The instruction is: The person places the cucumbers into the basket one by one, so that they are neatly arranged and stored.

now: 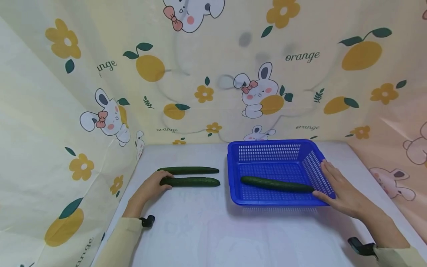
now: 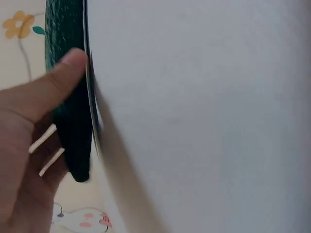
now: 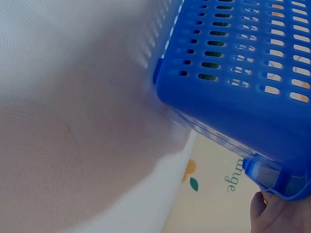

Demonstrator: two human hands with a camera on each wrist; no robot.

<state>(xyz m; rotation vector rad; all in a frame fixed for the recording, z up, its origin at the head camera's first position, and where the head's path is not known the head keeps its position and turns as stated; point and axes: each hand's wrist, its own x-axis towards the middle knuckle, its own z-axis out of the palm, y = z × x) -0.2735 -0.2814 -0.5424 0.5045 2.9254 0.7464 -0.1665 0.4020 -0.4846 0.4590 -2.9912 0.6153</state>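
"Near cucumber (image 1: 195, 182), where?"

"On the bench (image 1: 186, 226), just beside a far cucumber (image 1: 191, 170) and near a blue basket (image 1: 270, 167) with a third cucumber (image 1: 277, 184) inside."

"Looks how?"

"Long, dark green. Pinched by the left hand (image 1: 157, 184)."

"Right hand (image 1: 344, 195)?"

"Spread wide on the basket's side."

Diffuse light, soft shadows (image 3: 121, 111), dimmer wrist views

Two dk. green cucumbers (image 1: 193, 182) lie approx. parallel on a white tabletop (image 1: 233, 241), L side, w/ a blue perforated basket (image 1: 277, 203) sitting near them, R.
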